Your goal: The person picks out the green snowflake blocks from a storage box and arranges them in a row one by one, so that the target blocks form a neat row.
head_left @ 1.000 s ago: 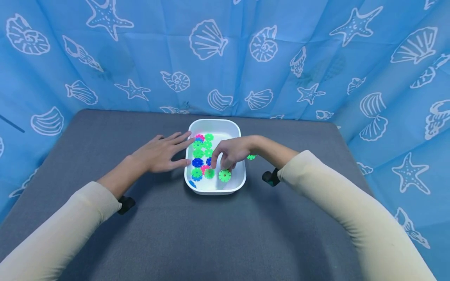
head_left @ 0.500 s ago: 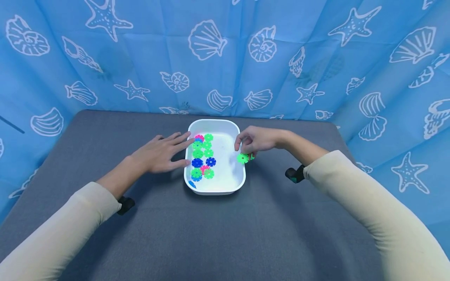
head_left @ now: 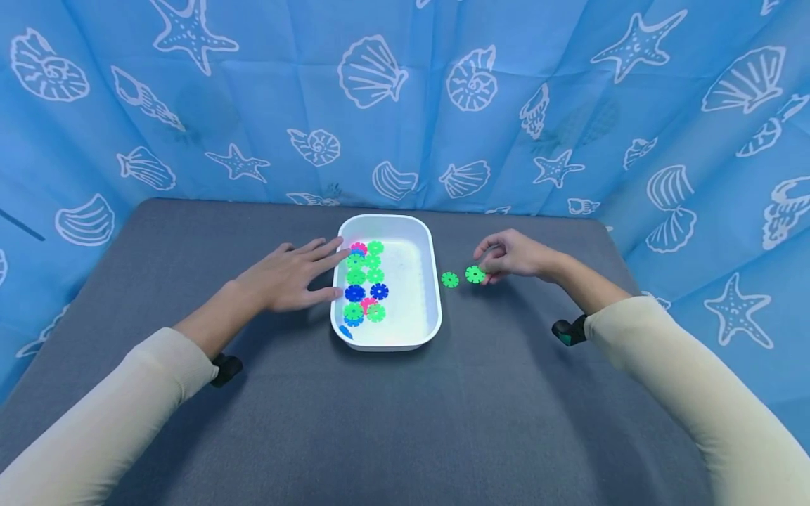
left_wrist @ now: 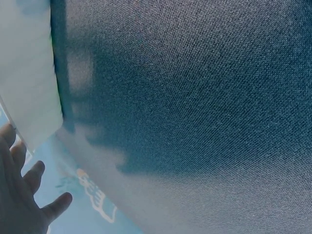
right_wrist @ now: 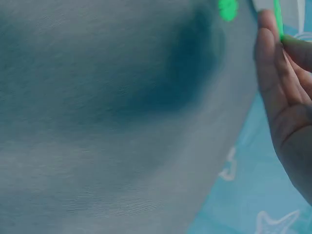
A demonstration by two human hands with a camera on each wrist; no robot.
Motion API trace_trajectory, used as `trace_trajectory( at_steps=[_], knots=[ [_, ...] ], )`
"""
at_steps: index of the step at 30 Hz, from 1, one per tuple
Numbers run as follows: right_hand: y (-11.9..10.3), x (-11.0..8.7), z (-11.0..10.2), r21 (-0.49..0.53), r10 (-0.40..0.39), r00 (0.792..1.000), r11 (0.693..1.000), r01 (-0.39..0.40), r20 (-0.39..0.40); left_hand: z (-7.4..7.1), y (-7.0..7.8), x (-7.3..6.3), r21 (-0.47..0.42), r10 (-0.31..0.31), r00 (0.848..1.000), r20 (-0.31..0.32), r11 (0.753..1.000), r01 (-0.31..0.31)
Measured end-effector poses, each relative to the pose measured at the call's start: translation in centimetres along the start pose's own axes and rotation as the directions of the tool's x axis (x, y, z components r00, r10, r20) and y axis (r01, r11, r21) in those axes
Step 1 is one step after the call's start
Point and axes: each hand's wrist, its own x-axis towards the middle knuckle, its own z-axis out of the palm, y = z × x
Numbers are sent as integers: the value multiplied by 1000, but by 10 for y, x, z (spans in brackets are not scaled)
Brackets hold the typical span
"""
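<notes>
My right hand (head_left: 515,254) pinches a green notched plastic disc (head_left: 474,274) above the table, to the right of the white tray (head_left: 436,309). The right wrist view shows this disc edge-on between thumb and fingers (right_wrist: 267,53). Between that hand and the tray, another green disc (head_left: 450,280) lies on the table. My left hand (head_left: 291,275) has its fingers spread and touches the tray's left rim. Inside the tray, along its left side, lie several green discs (head_left: 375,275), dark blue discs (head_left: 380,292) and pink discs (head_left: 359,248), partly overlapping.
The grey cloth-covered table (head_left: 405,422) carries the tray near its far edge. Behind it hangs a blue curtain (head_left: 418,105) printed with white shells and starfish. A lighter blue piece (head_left: 345,332) sits in the tray's near left corner.
My right hand has lifted a green disc out of the tray and carried it right, past the rim and beyond the green disc on the table. The left hand has stayed still.
</notes>
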Motion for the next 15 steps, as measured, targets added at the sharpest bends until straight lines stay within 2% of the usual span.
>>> trace_trajectory(
  at_steps=[3,7,10,15],
  knots=[
    [14,-1,4,51,-18,993,998,24,-114,0,0,-1,-7,-5,1000,0,1000,5],
    [31,2,13,73,-30,972,996,48,-234,0,0,-1,-7,-10,1000,2,1000,10],
    [39,4,21,89,-20,963,995,45,-267,0,0,0,-2,-7,1000,5,1000,7],
    [42,10,33,124,4,964,992,31,-267,0,0,0,-3,-2,1000,12,1000,2]
  ],
)
